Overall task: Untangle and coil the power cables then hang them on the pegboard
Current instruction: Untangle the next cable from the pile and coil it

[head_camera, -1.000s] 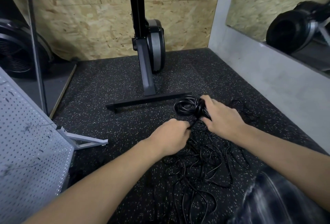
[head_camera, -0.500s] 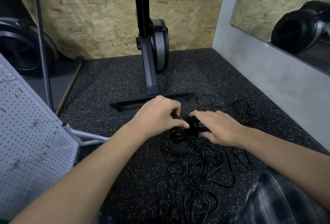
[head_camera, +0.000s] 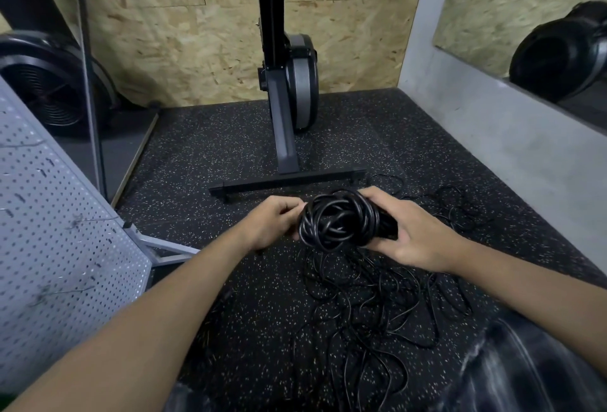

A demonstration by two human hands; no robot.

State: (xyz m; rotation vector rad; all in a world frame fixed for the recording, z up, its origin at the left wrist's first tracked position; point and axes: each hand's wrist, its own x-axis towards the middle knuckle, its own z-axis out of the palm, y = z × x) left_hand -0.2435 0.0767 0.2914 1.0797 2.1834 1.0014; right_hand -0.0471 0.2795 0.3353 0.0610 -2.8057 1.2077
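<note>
Head view: winding the coil tight

The right hand (head_camera: 414,234) grips the bundle of wound black rubber cable (head_camera: 341,219) from its right, fingers curled round it. The left hand (head_camera: 272,223) pinches its left rim, above the speckled black floor (head_camera: 203,155). Beneath lies loose thin black cable (head_camera: 371,300), tangled. Draw slack in evenly (no kinks) before going to the grey perforated pegboard (head_camera: 56,247).

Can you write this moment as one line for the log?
step: coiling | right hand: grips cable coil | left hand: holds coil's edge | loose cable: tangled on floor | pegboard: coil not hung
</note>
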